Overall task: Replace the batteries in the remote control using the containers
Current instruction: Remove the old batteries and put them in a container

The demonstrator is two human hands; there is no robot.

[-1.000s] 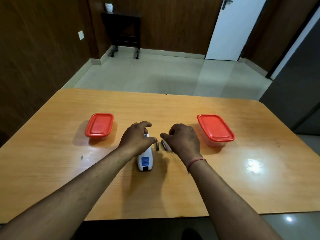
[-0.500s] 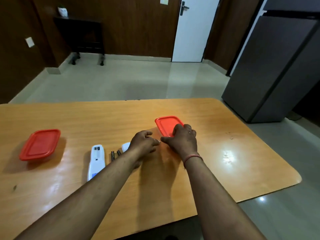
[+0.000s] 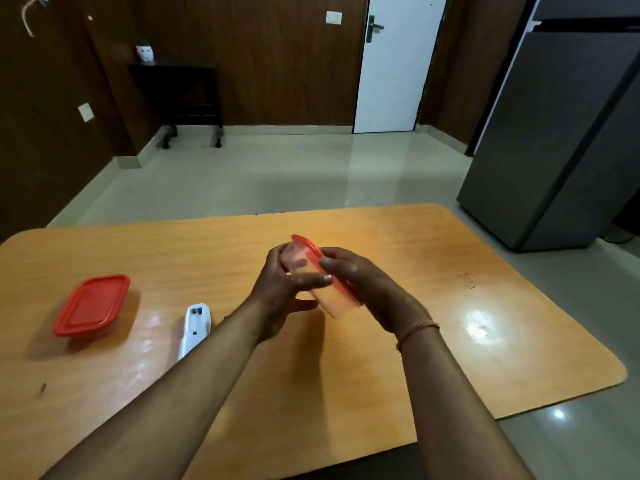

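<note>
Closed container: a clear tub with a red lid [image 3: 90, 305] sits on the table at about 9 o'clock from the hands, well apart from them, lid on.
Remote control: the white remote [image 3: 194, 330] lies on the table just left of the left forearm, at about 8 o'clock from the hands, its battery bay open and facing up; the forearm hides its near end.
Left hand: the left hand [image 3: 280, 292] grips the clear body of the held container, thumb across its near side, fingers curled behind it.
Held container: a second clear tub with a red lid [image 3: 320, 278] is lifted off the table between both hands and tilted on its side, lid facing toward 3 o'clock; what it holds cannot be told.
Right hand: the right hand [image 3: 363, 282] clasps the lid side of that tub, thumb over the lid's rim; a red thread band circles the wrist.
Table: an orange wooden top with rounded corners [image 3: 485, 323], glossy, with a bright glare at 3 o'clock; its right half is bare.
Room: pale shiny floor tiles, dark wood panel walls, a dark side table at 11 o'clock, a white door at 1 o'clock, a grey fridge at 2 o'clock.
Open space: wide floor lies beyond the table's far edge.
</note>
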